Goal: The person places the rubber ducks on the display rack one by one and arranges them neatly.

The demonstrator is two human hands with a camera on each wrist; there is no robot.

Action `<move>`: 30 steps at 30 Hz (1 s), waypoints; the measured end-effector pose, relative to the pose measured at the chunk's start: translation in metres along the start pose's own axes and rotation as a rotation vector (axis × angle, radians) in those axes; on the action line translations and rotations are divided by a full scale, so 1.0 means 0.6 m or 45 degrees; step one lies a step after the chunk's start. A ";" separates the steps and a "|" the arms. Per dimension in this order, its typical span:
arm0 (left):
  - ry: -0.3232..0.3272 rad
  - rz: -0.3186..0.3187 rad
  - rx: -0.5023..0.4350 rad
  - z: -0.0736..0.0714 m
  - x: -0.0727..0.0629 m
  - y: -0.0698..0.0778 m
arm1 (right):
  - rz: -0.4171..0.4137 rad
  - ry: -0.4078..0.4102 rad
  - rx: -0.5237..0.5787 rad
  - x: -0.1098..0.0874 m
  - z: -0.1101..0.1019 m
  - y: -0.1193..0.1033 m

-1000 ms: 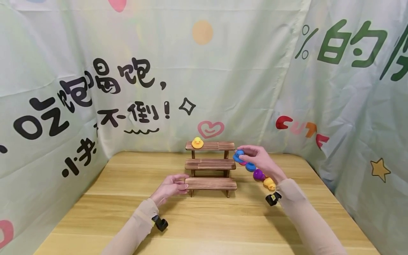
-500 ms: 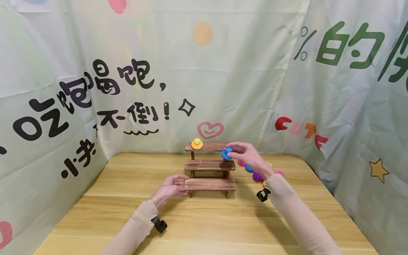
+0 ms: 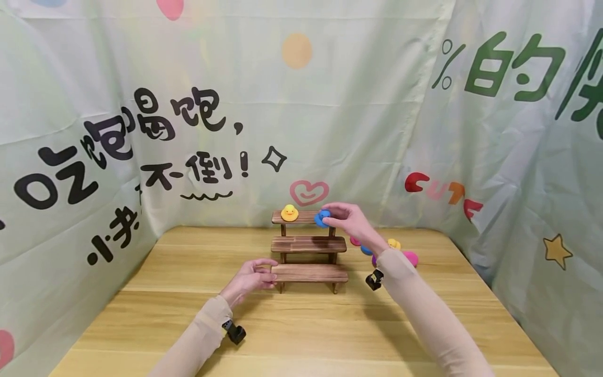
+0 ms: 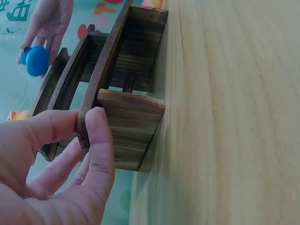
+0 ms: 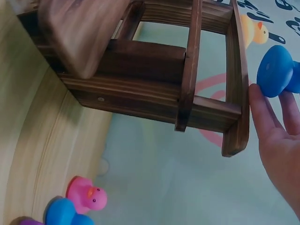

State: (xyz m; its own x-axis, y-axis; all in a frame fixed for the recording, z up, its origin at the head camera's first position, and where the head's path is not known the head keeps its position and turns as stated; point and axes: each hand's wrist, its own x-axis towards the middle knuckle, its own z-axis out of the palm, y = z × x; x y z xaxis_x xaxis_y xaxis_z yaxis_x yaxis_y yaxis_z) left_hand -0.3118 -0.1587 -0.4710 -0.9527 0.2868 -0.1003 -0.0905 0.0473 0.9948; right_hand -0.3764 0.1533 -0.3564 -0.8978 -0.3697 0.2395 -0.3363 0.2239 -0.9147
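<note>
Blue rubber-looking toy duck with a round flat base (image 3: 322, 218) has moved left and slightly up in the head view since half a second ago, carried by the right hand (image 3: 350, 217); left hand (image 3: 248, 277) has barely changed. Duck is at centre frame, by the right end of the top plank of the brown three-tier wooden stand (image 3: 308, 272). Right-wrist view shows a gap between base and plank, so not set down.

Right hand pinches the duck between thumb and fingers, base turned to the plank, probably so it can rest flat. Left hand pinches the left end of the lowest plank, thumb and fingers on opposite faces, likely to steady the stand.

Yellow toy duck (image 3: 289, 213) takes up the left end of the top plank; the held one is apart from it, likely to avoid a bump. More toys lie on the pale wood-grain table (image 3: 301, 335), right of the stand: pink duck (image 5: 86, 194), second blue toy (image 5: 65, 213), purple toy (image 5: 30, 221), another yellow toy (image 3: 394, 243), bright pink toy (image 3: 412, 258). Right forearm and beige sleeve (image 3: 424, 303) partly hide this group; exact count cannot be told. Printed pale curtain (image 3: 330, 104) hangs behind.
</note>
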 end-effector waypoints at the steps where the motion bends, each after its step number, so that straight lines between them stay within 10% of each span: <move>1: -0.001 0.005 0.006 0.000 0.000 0.000 | 0.000 0.001 -0.006 0.003 0.002 -0.001; 30: -0.006 -0.006 0.025 0.001 0.001 0.006 | 0.054 -0.028 0.010 0.069 0.037 -0.003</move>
State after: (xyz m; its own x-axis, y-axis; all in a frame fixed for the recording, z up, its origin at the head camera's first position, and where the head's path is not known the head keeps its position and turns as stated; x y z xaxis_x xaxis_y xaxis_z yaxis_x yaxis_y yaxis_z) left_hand -0.3124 -0.1581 -0.4675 -0.9509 0.2911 -0.1052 -0.0894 0.0671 0.9937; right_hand -0.4067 0.1176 -0.3522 -0.9047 -0.3796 0.1936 -0.2960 0.2330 -0.9263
